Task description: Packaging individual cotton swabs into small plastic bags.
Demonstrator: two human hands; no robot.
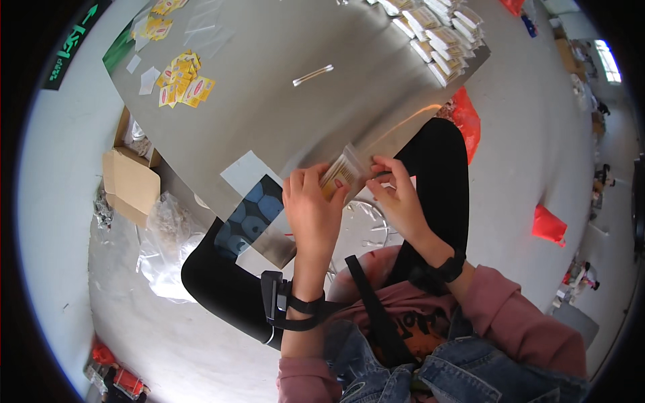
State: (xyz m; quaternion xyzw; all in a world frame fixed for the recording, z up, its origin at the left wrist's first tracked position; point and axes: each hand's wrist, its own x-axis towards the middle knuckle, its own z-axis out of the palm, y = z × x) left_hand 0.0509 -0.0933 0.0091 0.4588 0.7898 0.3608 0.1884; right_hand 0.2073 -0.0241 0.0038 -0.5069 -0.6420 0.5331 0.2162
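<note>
A small clear plastic bag of cotton swabs [345, 169] with a yellow card inside is held tilted above the table's near edge. My left hand [312, 208] is closed on its left side and lower end, thumb across the front. My right hand [401, 200] is beside the bag's right edge, fingers bent and apart, the fingertips close to the clear plastic; whether they touch it is hard to see. Farther off on the metal table [269, 101] lie a few loose cotton swabs [313, 75]. A pile of filled swab bags [440, 37] is at the far right.
Yellow cards [183, 82] lie in a heap at the table's left, near clear empty bags [205, 23]. A white sheet [252, 173] sits at the near left edge. On the floor are a cardboard box [131, 185], a clear plastic sack [168, 235] and a red bag [549, 225].
</note>
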